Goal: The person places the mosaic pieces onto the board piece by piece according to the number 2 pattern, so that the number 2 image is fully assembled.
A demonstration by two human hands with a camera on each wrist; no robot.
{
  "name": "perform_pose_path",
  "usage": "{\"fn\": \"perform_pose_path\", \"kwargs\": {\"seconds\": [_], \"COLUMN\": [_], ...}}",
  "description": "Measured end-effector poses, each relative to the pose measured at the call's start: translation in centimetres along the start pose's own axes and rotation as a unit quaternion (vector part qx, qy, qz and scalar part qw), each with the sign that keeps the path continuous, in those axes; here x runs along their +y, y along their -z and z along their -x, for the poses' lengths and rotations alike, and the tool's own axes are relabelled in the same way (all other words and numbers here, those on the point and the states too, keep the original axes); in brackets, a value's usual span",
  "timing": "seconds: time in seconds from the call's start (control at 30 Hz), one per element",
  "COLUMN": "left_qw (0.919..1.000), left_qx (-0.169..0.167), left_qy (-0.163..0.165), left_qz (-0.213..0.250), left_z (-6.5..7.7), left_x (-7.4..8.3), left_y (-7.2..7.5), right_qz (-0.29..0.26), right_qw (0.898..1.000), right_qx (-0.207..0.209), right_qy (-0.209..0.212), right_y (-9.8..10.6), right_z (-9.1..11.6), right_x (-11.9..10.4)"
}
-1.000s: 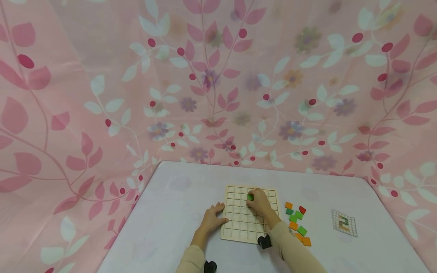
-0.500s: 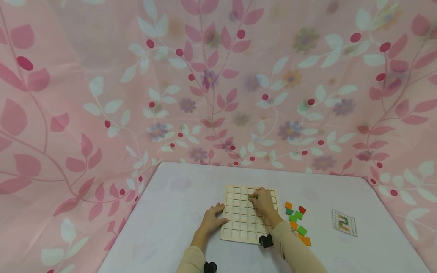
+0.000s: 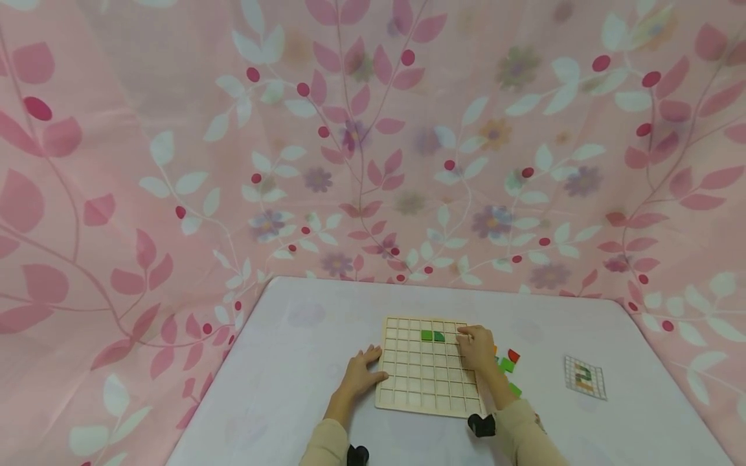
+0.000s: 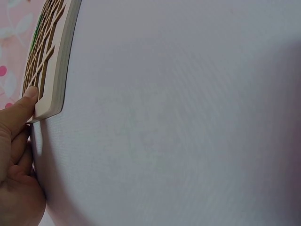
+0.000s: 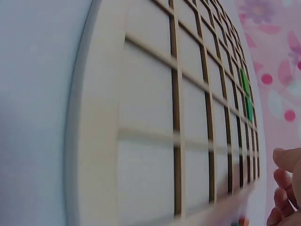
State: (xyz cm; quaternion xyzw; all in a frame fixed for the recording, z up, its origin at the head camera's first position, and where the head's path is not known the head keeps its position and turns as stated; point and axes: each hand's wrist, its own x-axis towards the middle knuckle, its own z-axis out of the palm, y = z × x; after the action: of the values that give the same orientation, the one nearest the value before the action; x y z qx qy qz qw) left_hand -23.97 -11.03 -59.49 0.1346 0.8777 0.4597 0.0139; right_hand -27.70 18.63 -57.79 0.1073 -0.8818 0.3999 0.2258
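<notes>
On the white table (image 3: 320, 323) lies a gridded board (image 3: 415, 373), two green tiles (image 3: 427, 336) side by side in its cells. The left hand (image 3: 358, 376) touches its left edge, fingers extended; the right hand (image 3: 478, 350), fingers loosely bent, holds nothing visible at the right edge. The board looks light and stiff, best taken by its rim; the tiles, by their sides.

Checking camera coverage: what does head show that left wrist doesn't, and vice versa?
Head only: right hand, loose tiles, patterned card.
Left wrist only: no new objects, just a close side-on look at the grid board.
Both: left hand touching the board, green tiles on it (a sliver in left wrist), white table, floral backdrop.
</notes>
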Motion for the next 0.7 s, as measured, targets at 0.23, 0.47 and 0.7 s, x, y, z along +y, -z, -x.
{"fn": "perform_pose_path", "kwargs": {"seconds": [0.23,0.47,0.7], "left_qw": [1.0000,1.0000,1.0000], "left_qx": [0.002,0.004,0.005], "left_qy": [-0.001,-0.004,-0.002], "left_qz": [-0.007,-0.005,-0.008], "left_z": [-0.2,-0.2,0.0], "left_x": [0.0,0.0,0.1], "left_y": [0.2,0.2,0.3], "right_qz": [0.035,0.062,0.100], "right_qw": [0.999,0.997,0.993], "right_qx": [0.011,0.024,-0.003], "right_qy": [-0.032,-0.046,-0.059], "right_y": [3.8,5.2,5.0], "right_z": [1.4,2.4,3.0], "right_x": [1.9,3.2,3.2]}}
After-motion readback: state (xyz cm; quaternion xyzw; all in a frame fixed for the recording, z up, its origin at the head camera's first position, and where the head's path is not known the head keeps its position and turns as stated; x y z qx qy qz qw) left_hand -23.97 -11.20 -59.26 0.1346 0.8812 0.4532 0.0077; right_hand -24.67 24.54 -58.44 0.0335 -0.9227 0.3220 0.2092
